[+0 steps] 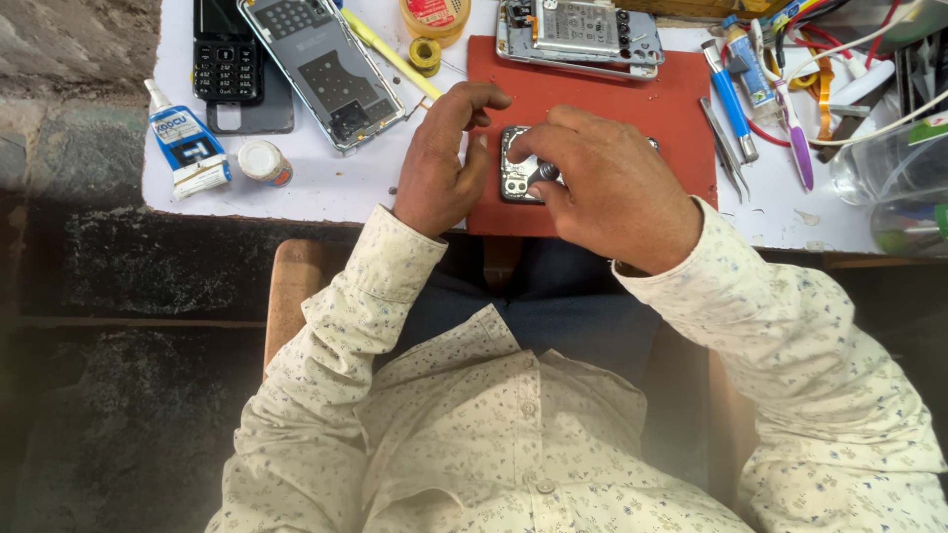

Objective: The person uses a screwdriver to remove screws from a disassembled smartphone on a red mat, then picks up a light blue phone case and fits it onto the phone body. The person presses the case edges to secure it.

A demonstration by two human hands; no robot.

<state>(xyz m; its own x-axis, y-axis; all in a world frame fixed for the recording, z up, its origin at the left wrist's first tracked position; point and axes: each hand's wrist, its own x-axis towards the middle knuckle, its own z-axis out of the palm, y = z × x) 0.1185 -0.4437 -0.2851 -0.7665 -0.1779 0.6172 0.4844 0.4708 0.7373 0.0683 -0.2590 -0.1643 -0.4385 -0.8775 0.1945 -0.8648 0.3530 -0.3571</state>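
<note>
Phone frame, grey, on our red mat. Our right hand pinches it with curled fingers; our left hand, half curled, steadies its left edge.

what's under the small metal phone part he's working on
The small metal part lies on a red mat on the white table. The right hand covers its right side, so what is there stays hidden.
</note>
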